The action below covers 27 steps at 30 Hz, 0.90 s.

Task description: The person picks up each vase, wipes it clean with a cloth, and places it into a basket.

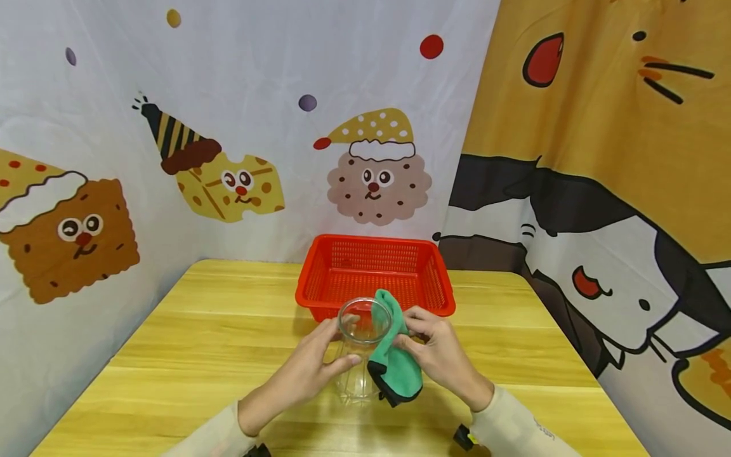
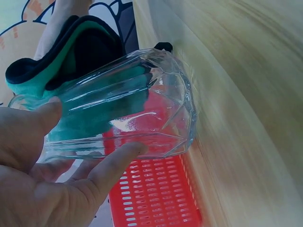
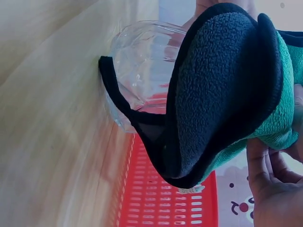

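A clear glass vase (image 1: 356, 374) with a round rim and faceted base is upright above the table's near half. My left hand (image 1: 308, 365) grips it from the left, thumb on the near side and fingers behind. My right hand (image 1: 438, 349) pinches a folded green cloth (image 1: 402, 371) with dark trim, at the vase's right side. Part of the cloth reaches the vase's rim. In the right wrist view, the cloth's dark grey inner face (image 3: 213, 85) and black loop (image 3: 113, 90) hang beside the glass (image 3: 137, 61). I cannot tell whether the vase's base touches the table.
A red perforated plastic basket (image 1: 305, 289) stands just behind the vase, on the wooden table (image 1: 228, 317). Cartoon-printed curtains (image 1: 245, 82) hang along the table's back and sides.
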Available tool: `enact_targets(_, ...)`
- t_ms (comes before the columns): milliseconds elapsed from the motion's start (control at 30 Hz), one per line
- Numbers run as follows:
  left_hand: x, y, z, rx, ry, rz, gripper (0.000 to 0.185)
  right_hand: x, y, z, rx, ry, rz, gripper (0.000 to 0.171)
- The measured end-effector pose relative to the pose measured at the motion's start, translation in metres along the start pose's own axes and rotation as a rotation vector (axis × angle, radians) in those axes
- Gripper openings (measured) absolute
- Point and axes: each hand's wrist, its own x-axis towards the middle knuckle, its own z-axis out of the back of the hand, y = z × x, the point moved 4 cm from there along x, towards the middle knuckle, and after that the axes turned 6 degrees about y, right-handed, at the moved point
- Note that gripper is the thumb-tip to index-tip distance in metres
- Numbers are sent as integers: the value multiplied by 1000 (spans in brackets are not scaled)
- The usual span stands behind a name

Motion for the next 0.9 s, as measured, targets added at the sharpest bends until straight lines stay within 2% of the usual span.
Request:
enact_targets(433,0,1,0,13,-3,5,62,2,2,-1,-104,35,38,31)
enact_targets(900,1,2,-1,14,-2,10,62,3,3,-2,-130,62,36,27)
